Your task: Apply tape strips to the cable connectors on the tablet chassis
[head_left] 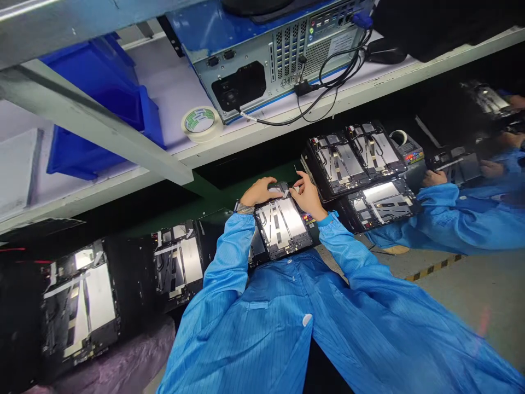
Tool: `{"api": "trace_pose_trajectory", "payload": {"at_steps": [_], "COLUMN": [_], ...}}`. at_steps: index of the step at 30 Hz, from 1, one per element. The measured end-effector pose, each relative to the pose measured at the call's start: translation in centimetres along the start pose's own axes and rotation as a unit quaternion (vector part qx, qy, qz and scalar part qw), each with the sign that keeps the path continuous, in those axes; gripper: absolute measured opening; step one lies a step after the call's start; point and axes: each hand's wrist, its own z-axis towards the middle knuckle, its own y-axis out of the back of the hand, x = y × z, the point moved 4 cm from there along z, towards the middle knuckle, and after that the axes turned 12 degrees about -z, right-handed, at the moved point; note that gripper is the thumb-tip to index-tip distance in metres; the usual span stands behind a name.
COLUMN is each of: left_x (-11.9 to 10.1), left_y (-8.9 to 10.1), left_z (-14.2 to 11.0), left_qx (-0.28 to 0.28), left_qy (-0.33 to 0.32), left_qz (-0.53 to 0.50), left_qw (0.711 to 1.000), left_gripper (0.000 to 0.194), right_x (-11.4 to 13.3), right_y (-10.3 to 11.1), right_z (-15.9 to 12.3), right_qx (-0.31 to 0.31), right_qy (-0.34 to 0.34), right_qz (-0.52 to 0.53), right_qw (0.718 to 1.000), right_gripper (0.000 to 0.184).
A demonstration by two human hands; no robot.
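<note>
In the head view, the left grip (260, 191) and right grip (308, 195) are clamped on a small dark component (281, 189) at the edge of an open tablet-like device (283, 227), which lies on the bench (213, 189) just below them. Left of the grips, blue plastic bins (98, 104) sit on a shelf (262, 134), contents out of sight, near a roll of masking tape (200, 123).

"SUPER" on the computer case (270, 65)

My smock (262, 323) is blue with faint stripes (coworker's sleeve (459, 219) matches), panel (283, 227) black and silver, bins (94, 93) darker blue.
</note>
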Motion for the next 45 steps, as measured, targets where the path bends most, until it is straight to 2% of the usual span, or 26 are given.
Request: {"api": "trace_pose_trajectory", "payload": {"at_steps": [2, 5, 7, 10, 14, 19, 27, 31, 35, 41, 43, 45], "left_x": [1.1, 4.1, 6.3, 8.6, 9.2, 8.9, 9.4, 9.4, 9.5, 10.0, 10.0, 9.8], "left_y": [1.6, 3.2, 2.9, 1.3, -1.2, -2.8, -3.3, -3.1, -3.1, -3.5, -3.6, -3.6], "left_z": [-1.5, -4.3, -6.1, -8.2, -9.9, -10.3, -10.0, -9.8, -9.3, -8.7, -8.8, -8.9], "left_qx": [-0.075, -0.199, -0.248, -0.279, -0.278, -0.276, -0.275, -0.287, -0.293, -0.291, -0.286, -0.282], "left_qy": [-0.039, -0.041, -0.027, -0.006, -0.006, -0.025, -0.026, -0.03, -0.013, 0.007, 0.01, 0.012], "left_qz": [-0.084, -0.187, -0.242, -0.302, -0.343, -0.37, -0.374, -0.386, -0.376, -0.403, -0.401, -0.395], "left_qw": [0.993, 0.961, 0.938, 0.912, 0.897, 0.887, 0.885, 0.876, 0.879, 0.868, 0.87, 0.874], "left_gripper": [0.046, 0.036, 0.034, 0.034, 0.041, 0.053, 0.056, 0.054, 0.051, 0.052, 0.054, 0.056], "right_x": [2.4, 5.5, 6.9, 8.1, 8.7, 8.7, 8.7, 9.0, 9.0, 8.4, 8.6, 8.9], "right_y": [-0.1, -1.5, -2.9, -5.2, -7.0, -7.5, -7.8, -7.8, -7.9, -7.6, -6.6, -5.3], "right_z": [-1.2, -2.4, -2.5, -1.8, -0.3, 1.1, 1.4, 1.5, 1.8, 1.8, 1.6, 1.0], "right_qx": [0.026, 0.107, 0.147, 0.185, 0.207, 0.217, 0.213, 0.231, 0.254, 0.25, 0.226, 0.205], "right_qy": [0.07, 0.175, 0.227, 0.28, 0.299, 0.287, 0.284, 0.311, 0.317, 0.266, 0.228, 0.146], "right_qz": [-0.023, -0.049, -0.061, -0.058, -0.04, -0.056, -0.073, -0.083, -0.106, -0.094, -0.048, 0.054], "right_qw": [0.997, 0.978, 0.961, 0.94, 0.931, 0.931, 0.932, 0.918, 0.908, 0.926, 0.946, 0.966], "right_gripper": [0.071, 0.078, 0.079, 0.073, 0.067, 0.067, 0.065, 0.064, 0.058, 0.062, 0.06, 0.056]}}
